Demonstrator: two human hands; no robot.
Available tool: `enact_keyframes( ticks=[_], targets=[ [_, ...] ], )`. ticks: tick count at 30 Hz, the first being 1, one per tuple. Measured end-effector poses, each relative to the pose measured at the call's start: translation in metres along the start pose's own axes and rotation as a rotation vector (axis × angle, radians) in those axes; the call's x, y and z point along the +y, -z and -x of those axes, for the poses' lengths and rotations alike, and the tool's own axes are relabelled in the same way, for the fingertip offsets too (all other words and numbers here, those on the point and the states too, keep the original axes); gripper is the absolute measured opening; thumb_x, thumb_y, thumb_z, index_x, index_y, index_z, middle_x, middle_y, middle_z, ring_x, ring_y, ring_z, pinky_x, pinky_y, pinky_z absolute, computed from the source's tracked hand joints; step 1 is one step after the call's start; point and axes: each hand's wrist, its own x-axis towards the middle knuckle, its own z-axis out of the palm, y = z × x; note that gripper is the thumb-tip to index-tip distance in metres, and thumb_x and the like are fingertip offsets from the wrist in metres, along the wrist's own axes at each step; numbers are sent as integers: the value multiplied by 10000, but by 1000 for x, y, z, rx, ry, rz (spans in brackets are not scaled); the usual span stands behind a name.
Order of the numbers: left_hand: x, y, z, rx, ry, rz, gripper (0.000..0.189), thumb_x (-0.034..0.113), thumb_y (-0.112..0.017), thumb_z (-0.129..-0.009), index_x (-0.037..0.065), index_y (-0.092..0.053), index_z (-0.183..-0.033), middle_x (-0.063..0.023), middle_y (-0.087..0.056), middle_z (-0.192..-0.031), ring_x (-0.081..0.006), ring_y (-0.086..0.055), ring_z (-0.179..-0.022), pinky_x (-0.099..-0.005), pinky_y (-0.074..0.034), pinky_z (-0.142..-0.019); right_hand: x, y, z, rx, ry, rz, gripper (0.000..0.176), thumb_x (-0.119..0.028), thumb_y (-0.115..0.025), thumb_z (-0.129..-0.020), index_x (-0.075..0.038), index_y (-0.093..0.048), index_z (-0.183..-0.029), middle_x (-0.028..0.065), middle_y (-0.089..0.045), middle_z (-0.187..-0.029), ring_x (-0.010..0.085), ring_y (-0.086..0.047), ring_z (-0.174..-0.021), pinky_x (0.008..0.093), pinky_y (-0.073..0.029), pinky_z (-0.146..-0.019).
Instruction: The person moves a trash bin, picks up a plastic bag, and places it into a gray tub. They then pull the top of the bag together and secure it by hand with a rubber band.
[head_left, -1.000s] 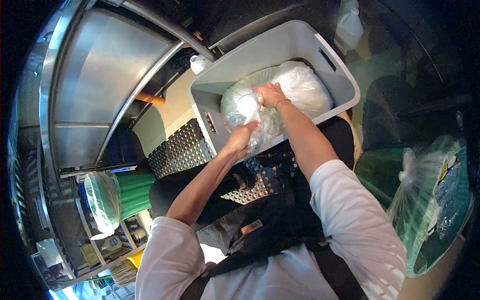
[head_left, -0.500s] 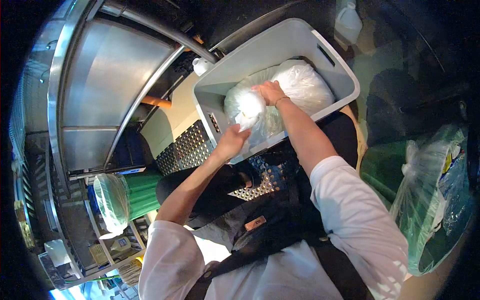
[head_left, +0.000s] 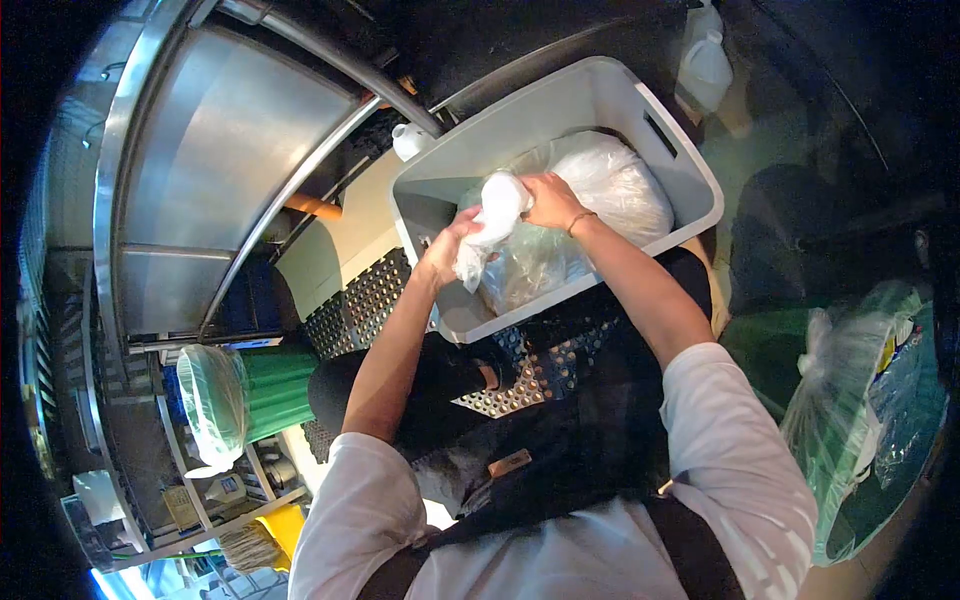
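Over the grey bin (head_left: 690,205), my left hand (head_left: 448,248) grips the side of a bright white plastic bundle (head_left: 500,212) whose loose end hangs down crumpled. My right hand (head_left: 553,203) is closed at the bundle's other side, fingers curled and their tips partly hidden. Glare washes out the bundle's detail. Below and behind it, a filled clear plastic bag (head_left: 615,185) bulges inside the bin, and more clear plastic (head_left: 535,265) lies under my hands.
Left of the bin stands a metal frame with a steel panel (head_left: 220,150). A green bin with a clear liner (head_left: 215,405) is at lower left, and another lined bin (head_left: 840,420) at right. A translucent jug (head_left: 708,65) stands at upper right; perforated black matting (head_left: 365,300) covers the floor.
My left hand has moved up and taken hold further along the white bundle. The bundle is raised and tilted, with its loose end hanging left. The view has shifted slightly.
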Motion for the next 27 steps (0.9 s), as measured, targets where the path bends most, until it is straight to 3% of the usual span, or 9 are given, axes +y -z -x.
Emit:
enact_keyframes(
  ticks=[2,5,8,10,14,21,24,26,27],
  targets=[
    [-2,13,-18,-77,90,123,392,305,-549,-933,76,-505,-1249,-91,-618,-1139,-239,-611,-1040,-416,-527,-836,-5,0,4,68,28,-28,516,-220,-753,-643,-122,-631,-1134,138,-676,-1039,335,-623,-996,428,-482,-867],
    [-24,19,-44,15,-74,-157,354,330,-506,-977,63,-524,-1208,-70,-619,-1152,-222,-600,-1058,-401,-515,-797,-2,-2,3,163,50,-42,458,-155,-704,-675,-109,-625,-1124,140,-667,-1059,350,-614,-997,426,-496,-856],
    [-38,0,-44,295,-334,-526,293,300,-478,-993,32,-568,-1070,-125,-653,-1073,-290,-643,-969,-453,-502,-723,8,-14,2,227,80,4,417,-104,-668,-687,-102,-623,-1101,134,-659,-1075,352,-609,-999,426,-496,-854],
    [-29,-15,-26,520,-485,-1177,300,282,-456,-995,12,-574,-939,-210,-664,-941,-393,-652,-829,-525,-477,-687,8,-15,2,263,115,41,401,-81,-651,-688,-99,-622,-1087,130,-653,-1083,353,-606,-1000,428,-498,-849],
    [-23,-15,-13,485,-724,-1385,269,243,-463,-970,17,-584,-886,-257,-637,-814,-452,-614,-767,-528,-479,-700,3,-11,1,204,75,53,375,-72,-646,-682,-96,-621,-1055,119,-645,-1090,357,-604,-996,430,-501,-840],
    [8,-30,19,266,-457,-1697,277,239,-476,-940,9,-602,-850,-254,-651,-860,-418,-642,-786,-505,-518,-709,18,-17,-1,32,60,51,429,-138,-697,-683,-142,-623,-1106,117,-633,-1106,331,-591,-1042,418,-492,-870],
    [-6,-23,24,258,-429,-1380,339,267,-453,-954,-17,-607,-852,-269,-632,-864,-451,-625,-821,-494,-495,-736,23,-22,-2,-44,-10,108,494,-185,-737,-666,-163,-615,-1145,112,-621,-1131,317,-571,-1087,408,-478,-911],
    [-21,-19,31,296,-285,-1047,361,289,-473,-987,-34,-622,-923,-88,-610,-677,-185,-565,-634,-358,-449,-621,26,-28,-2,-45,11,109,500,-209,-741,-668,-173,-613,-1150,108,-618,-1134,314,-567,-1091,406,-471,-923],
    [-24,-25,37,319,-308,-971,377,304,-470,-999,-35,-632,-981,-16,-546,-676,-95,-465,-667,-299,-425,-621,28,-29,-5,-43,33,117,507,-233,-745,-669,-183,-611,-1156,104,-616,-1137,311,-564,-1095,404,-465,-935]
  ],
)
